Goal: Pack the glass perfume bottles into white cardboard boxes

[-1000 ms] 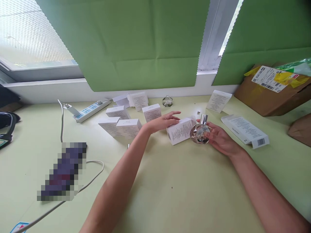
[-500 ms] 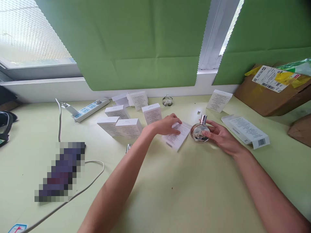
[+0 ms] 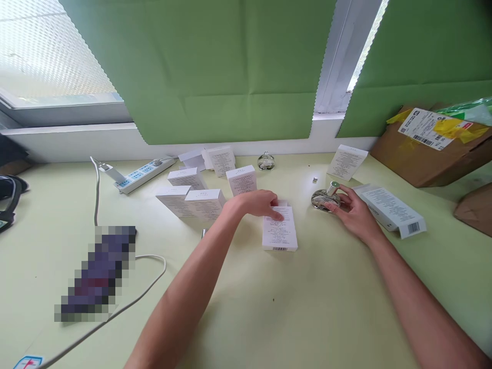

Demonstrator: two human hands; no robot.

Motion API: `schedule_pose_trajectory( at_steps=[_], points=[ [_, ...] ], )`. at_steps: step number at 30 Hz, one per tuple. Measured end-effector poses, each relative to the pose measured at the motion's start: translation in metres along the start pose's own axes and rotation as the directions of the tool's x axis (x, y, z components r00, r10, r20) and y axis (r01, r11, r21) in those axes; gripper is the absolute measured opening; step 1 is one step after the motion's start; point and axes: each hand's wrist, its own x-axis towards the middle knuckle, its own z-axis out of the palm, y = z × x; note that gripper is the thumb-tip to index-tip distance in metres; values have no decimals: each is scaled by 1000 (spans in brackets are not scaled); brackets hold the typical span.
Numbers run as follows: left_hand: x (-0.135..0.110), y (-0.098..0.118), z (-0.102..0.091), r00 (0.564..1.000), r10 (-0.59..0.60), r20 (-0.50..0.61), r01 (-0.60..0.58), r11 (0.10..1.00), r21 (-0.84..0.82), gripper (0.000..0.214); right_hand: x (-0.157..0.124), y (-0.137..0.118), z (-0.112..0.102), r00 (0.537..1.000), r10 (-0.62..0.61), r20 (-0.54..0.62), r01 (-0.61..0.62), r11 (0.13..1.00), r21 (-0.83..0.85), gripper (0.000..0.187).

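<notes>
My left hand (image 3: 257, 203) grips a white printed carton (image 3: 280, 233) by its far end, thumb on the printed face and the other fingers partly hidden. A barcode edge faces me. To the right of it, my right hand (image 3: 355, 212) holds a round glass perfume bottle (image 3: 322, 201) with a silver cap (image 3: 332, 188). The bottle leans, so the cap's greenish top shows. A small metal piece (image 3: 315, 180) lies beyond the bottle. Near my right hand is an unfolded white carton (image 3: 392, 207) with its flap out.
Several white cartons (image 3: 205, 202) stand left of my left hand. A second glass bottle (image 3: 266, 161) sits near the wall. There is a power strip (image 3: 144, 174), a blurred-out dark object (image 3: 96, 274) with a white cable, and a cardboard box (image 3: 426, 148) at right.
The carton in my left hand has turned from slanted to nearly straight and come slightly nearer. My right hand has tipped the bottle back and moved it a little right and away.
</notes>
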Motion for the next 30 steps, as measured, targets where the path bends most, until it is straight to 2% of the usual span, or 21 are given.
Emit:
schedule_pose_trajectory(
  at_steps=[4,7,10,13,15,17,20,26,30],
  points=[
    [2,-1,3,996,92,20,-91,995,-40,49,-4,-7,-6,999,18,34,-15,997,-80,85],
    [4,-3,4,990,132,57,-129,990,-55,51,-5,-10,-13,995,5,102,3,997,-78,90],
    [4,0,6,990,121,71,-118,992,-49,58,-6,-11,-25,984,-40,172,48,998,-42,89],
    [6,11,12,997,71,42,-71,997,-21,61,-6,-10,-36,976,-97,197,90,995,47,80],
    [8,22,19,999,41,14,-41,999,0,61,-5,-10,-40,983,-127,135,110,986,127,68],
    [10,33,25,999,38,0,-38,999,8,58,-3,-10,-42,989,-146,21,140,973,184,57],
    [11,41,30,997,71,-5,-71,997,4,53,-1,-11,-42,979,-168,-119,189,961,202,50],
    [13,31,28,992,128,14,-128,992,-13,54,-1,-12,-45,929,-209,-307,270,947,173,40],
    [15,27,28,992,127,-10,-127,992,-2,61,-2,-11,-51,881,-246,-404,302,950,80,36]
  ],
)
